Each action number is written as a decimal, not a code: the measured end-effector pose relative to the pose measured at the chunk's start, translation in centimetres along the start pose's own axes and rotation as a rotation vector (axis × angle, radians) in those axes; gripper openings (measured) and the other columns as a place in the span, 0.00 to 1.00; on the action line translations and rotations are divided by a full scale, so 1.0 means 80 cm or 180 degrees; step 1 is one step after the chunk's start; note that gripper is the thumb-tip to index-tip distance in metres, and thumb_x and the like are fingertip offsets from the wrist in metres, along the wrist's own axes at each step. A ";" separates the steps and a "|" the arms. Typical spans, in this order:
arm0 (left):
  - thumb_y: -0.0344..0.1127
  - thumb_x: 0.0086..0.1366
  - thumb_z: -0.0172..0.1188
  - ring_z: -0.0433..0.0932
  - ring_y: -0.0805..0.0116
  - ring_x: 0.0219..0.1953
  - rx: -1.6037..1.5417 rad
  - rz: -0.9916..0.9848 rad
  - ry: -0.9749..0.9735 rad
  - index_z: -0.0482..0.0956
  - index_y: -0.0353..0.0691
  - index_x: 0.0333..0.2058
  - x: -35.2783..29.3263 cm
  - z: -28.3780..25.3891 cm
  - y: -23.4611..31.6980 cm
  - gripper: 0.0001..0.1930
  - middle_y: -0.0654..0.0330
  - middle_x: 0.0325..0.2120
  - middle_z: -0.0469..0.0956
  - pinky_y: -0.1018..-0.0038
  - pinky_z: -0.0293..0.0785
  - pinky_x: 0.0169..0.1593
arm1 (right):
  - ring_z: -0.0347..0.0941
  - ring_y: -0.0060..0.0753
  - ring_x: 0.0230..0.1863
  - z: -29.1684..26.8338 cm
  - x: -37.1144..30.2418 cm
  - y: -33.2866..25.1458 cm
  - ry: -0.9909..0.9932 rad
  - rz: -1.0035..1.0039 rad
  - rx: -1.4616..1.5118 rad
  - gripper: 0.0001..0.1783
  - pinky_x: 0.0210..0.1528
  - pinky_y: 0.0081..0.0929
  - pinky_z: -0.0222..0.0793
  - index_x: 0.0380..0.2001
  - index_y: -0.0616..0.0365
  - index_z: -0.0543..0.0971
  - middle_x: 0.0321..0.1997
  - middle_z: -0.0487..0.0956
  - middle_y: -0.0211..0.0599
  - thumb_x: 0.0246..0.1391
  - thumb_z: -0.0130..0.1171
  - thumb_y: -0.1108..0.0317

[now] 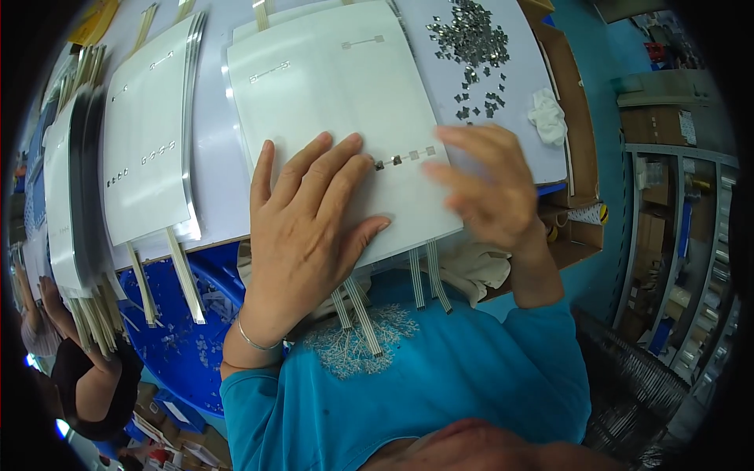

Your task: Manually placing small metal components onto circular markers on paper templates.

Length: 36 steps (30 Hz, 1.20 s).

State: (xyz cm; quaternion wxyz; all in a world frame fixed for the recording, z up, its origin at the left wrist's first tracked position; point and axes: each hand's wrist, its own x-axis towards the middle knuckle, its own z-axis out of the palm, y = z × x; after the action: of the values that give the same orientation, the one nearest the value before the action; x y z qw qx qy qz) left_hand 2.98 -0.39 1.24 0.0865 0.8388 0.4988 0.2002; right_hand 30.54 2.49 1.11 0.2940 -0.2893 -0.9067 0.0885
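Note:
My left hand (302, 212) lies flat with fingers spread on a white flexible sheet (330, 98), its index fingertip beside a row of small square pads. Two of the pads there carry dark shiny metal pieces (396, 160); bare grey pads (422, 152) continue the row to the right. Over the sheet's right edge hovers my right hand (495, 184), its fingers smeared by motion, so whether they hold anything is unclear. Striped ribbon tails (361, 318) hang from the sheet's near edge toward my blue shirt.
Small metal pieces (475, 39) are heaped at the far right of the table, near a crumpled white tissue (547, 118). More sheets (149, 149) lie stacked on the left. A blue tub (181, 330) stands below the edge. At far left sits another person (94, 385). Shelves (675, 235) stand right.

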 end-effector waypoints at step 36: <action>0.60 0.60 0.74 0.70 0.55 0.74 0.0052 0.0059 -0.0143 0.79 0.55 0.69 0.010 0.004 0.017 0.40 0.64 0.68 0.77 0.42 0.51 0.83 | 0.80 0.40 0.39 -0.022 -0.044 -0.017 0.0228 0.1234 -0.1603 0.17 0.37 0.34 0.79 0.51 0.63 0.89 0.51 0.86 0.38 0.59 0.75 0.73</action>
State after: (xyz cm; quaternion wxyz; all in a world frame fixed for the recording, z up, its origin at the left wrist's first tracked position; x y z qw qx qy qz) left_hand 4.53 -0.37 1.64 0.0889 0.8484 0.4906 0.1780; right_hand 33.23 -0.70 1.30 0.2225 -0.5232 -0.8172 -0.0946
